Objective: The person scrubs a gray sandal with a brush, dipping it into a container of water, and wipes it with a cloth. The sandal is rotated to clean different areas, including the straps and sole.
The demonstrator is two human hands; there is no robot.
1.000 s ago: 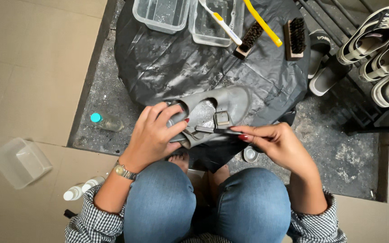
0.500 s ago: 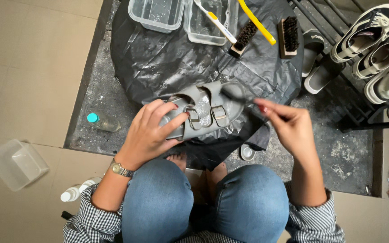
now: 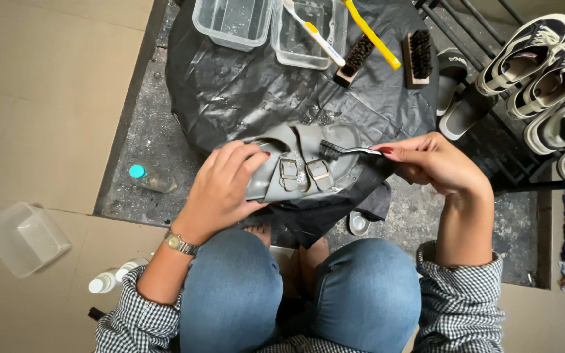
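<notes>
Gripping a grey two-strap sandal (image 3: 302, 167) at the centre of the frame, we are closing our left hand (image 3: 220, 189) over its heel end, so that part is lying hidden beneath our fingers. Our right hand (image 3: 436, 163) is pinching the handle of a small dark brush (image 3: 335, 150), whose bristles are touching the sandal's toe end. The sandal is resting on a black plastic sheet (image 3: 250, 85) over the floor. Two clear tubs (image 3: 233, 23) are sitting cut off at the upper edge, with wooden brushes (image 3: 416, 59) beside them. At the right edge, sneakers (image 3: 537, 46) are showing only partly.
</notes>
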